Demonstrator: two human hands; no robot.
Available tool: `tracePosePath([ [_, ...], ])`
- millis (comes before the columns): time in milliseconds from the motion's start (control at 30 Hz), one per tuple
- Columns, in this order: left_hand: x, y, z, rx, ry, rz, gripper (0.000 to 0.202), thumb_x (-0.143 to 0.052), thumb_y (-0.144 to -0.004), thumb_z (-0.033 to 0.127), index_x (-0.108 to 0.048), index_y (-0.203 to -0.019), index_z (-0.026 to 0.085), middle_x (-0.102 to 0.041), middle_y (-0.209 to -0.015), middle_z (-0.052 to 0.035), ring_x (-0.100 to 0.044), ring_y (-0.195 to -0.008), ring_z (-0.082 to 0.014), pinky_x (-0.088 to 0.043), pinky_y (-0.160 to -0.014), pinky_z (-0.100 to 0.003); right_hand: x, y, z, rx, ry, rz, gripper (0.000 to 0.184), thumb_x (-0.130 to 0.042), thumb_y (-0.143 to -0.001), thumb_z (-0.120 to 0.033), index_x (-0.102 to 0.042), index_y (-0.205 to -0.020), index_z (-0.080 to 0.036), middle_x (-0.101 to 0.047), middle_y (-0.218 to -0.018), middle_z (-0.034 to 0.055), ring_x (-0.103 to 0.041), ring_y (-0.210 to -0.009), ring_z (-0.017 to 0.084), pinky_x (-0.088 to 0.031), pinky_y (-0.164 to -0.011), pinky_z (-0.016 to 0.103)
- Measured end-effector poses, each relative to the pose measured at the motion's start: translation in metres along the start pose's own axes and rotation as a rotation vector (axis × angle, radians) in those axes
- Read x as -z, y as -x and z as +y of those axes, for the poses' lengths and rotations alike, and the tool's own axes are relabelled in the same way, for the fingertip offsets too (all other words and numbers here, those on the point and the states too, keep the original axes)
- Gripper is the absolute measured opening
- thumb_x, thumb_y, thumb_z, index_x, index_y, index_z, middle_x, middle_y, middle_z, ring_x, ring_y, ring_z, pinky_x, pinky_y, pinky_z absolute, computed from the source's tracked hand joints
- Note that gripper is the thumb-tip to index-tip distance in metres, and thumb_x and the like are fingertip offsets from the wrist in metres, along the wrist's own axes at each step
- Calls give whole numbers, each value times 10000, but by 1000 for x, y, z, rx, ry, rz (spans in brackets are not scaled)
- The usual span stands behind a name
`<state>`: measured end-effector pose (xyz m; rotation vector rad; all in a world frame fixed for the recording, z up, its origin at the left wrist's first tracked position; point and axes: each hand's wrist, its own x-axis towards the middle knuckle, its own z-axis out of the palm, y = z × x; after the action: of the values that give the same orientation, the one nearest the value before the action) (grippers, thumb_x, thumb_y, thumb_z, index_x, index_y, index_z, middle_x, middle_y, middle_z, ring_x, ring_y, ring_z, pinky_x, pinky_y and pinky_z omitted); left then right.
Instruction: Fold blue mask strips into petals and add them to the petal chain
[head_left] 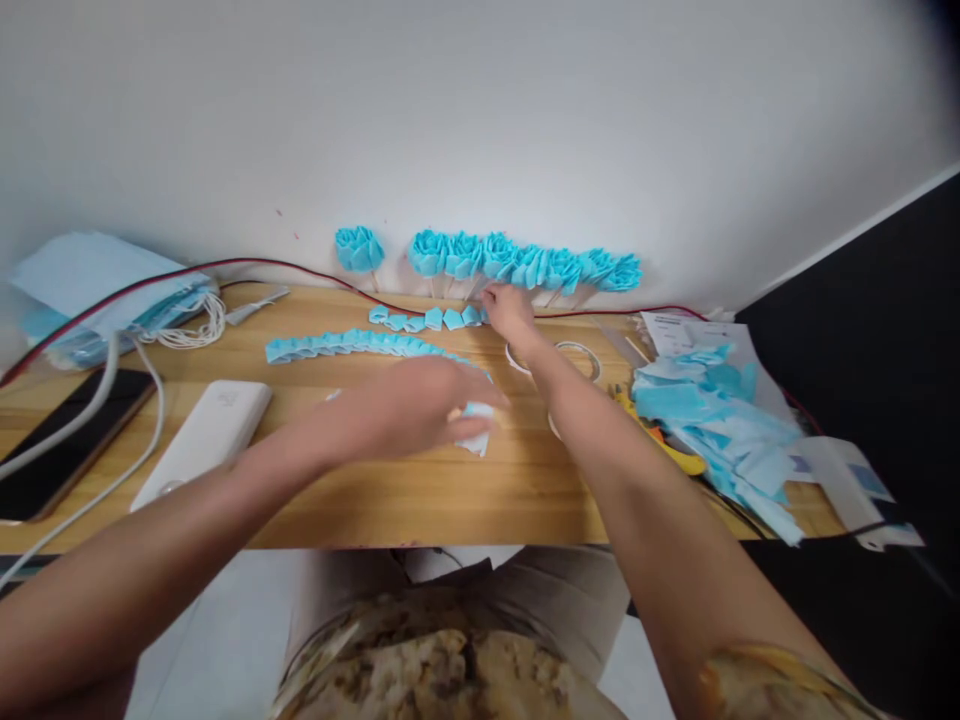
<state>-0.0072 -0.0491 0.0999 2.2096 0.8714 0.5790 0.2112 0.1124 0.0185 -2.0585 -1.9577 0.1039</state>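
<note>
My left hand (420, 405) hovers over the middle of the wooden desk (390, 490), fingers closed on a small folded piece of light blue paper (476, 425). My right hand (508, 310) reaches to the back of the desk and touches the end of a short row of small folded blue pieces (427, 319), just below the paper flowers; its fingers are curled, and what they grip is hidden. A longer chain of folded blue pieces (345, 345) lies in front of that row. Several blue paper flowers (525, 262) on sticks lean against the white wall, with one flower (359, 249) apart on the left.
A white power bank (206, 430), a black phone (64, 440) and white cables (187, 325) lie at the left. A pile of blue paper scraps (720, 420), yellow scissors (675, 455) and a tape ring (577, 355) sit at the right. A red wire (225, 264) runs along the wall.
</note>
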Motion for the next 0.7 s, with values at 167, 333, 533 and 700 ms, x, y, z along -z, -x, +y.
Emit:
tracePosePath([
  [167, 2, -93, -68, 252, -496, 85, 355, -451, -924, 174, -784, -1034, 117, -779, -1007, -144, -709, -986, -285, -507, -854, -364, -16, -18, -19, -100, 24, -3, 453, -397, -1048, -391, -744, -1191, -137, -752, -1195, 203, -712, -1096, 288, -517, -900, 337],
  [333, -15, -119, -86, 309, -577, 28, 395, -431, -920, 231, -784, -1092, 193, -776, -1079, -116, -696, -1004, -283, -476, -784, -338, -19, -26, -26, -153, 55, -8, 448, -388, -1055, -390, -742, -1201, -158, -747, -1212, 197, -711, -1125, 280, -520, -923, 339],
  [533, -25, -112, -62, 177, -464, -31, 309, -452, -865, 209, -749, -780, 190, -741, -818, -76, -627, -750, -217, -324, -594, -308, -20, -32, -24, -137, 89, -18, 437, -384, -1058, -348, -739, -1204, -139, -737, -1227, 215, -706, -1148, 287, -520, -924, 331],
  [700, -30, -86, -31, 2, -261, -73, 285, -483, -890, 217, -758, -817, 197, -743, -798, -43, -613, -706, -184, -350, -617, -287, -19, -31, -24, -120, 114, -30, 429, -389, -1055, -291, -747, -1175, -88, -735, -1215, 239, -705, -1143, 303, -526, -919, 343],
])
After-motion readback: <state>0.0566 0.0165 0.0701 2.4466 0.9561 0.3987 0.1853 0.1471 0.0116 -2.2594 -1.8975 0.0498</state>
